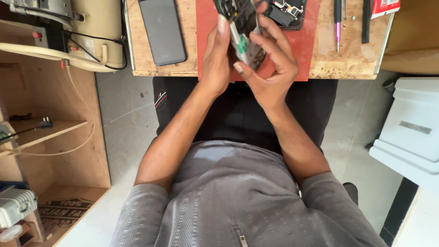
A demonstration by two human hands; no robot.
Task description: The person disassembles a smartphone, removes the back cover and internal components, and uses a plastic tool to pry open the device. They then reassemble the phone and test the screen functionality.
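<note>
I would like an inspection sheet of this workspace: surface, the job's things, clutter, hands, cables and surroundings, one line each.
Surface: wooden bench top with a red work mat on it.
Job's things: opened phone part with circuit board, held over the mat by both hands.
Clutter: dark phone panel left of the mat; opened phone body on the mat's far edge; purple-tipped tool, black tool and red packet at right.
Hands: left hand and right hand both grip the board.
Cables: black wires on the beige machine; cream cord hanging; plug on a shelf.
Surroundings: wooden shelving at left, white box at right, grey floor.
</note>
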